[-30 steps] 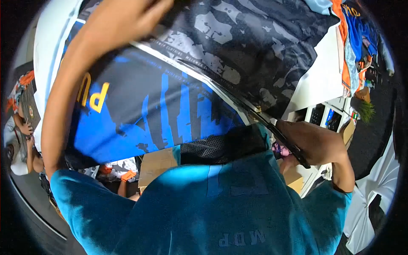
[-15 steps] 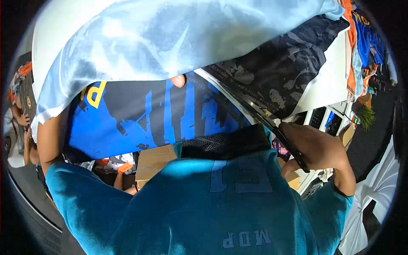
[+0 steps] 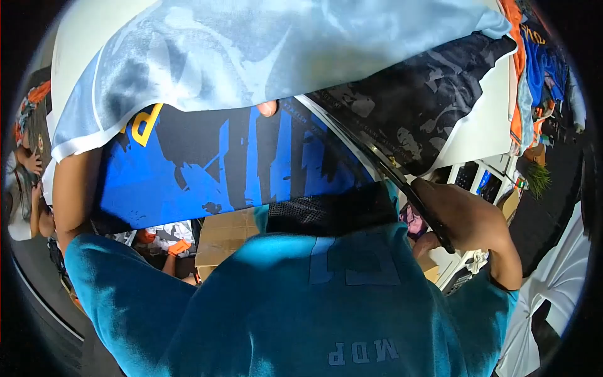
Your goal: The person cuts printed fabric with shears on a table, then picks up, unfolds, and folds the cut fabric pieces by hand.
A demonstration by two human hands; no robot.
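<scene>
Nearest is the person's teal shirt [image 3: 264,301], with pale lettering on its front. Just beyond its neckline, between the two hands, lies black mesh [image 3: 308,212].

The right hand [image 3: 468,217] is clenched round the handle end of the black scissors [image 3: 411,195], which slant away from this grip, up and to the left. Their far part lies along the pale edge between the blue cloth [image 3: 207,163] and the dark cloth [image 3: 421,107]. The blue cloth, patterned in black with yellow lettering, spreads left of the right grip; the dark cloth, with grey patches, is beyond it.

The left forearm passes under the light blue cloth [image 3: 220,53], which covers most of the left hand [image 3: 267,109]. One fingertip shows at the cloth's lower edge, over the blue cloth; whether that grip is grasping anything cannot be told. The white table [image 3: 483,129] shows beyond the right grip, past the dark cloth.

Lower down, below the left grip, are a cardboard box [image 3: 223,242] and another person's forearm [image 3: 169,264] beside something orange [image 3: 179,247]. Far left of the left grip, a co-worker's hands [image 3: 32,164] are visible. Well right of the right grip are a green plant [image 3: 538,176] and white drapery [image 3: 549,276].
</scene>
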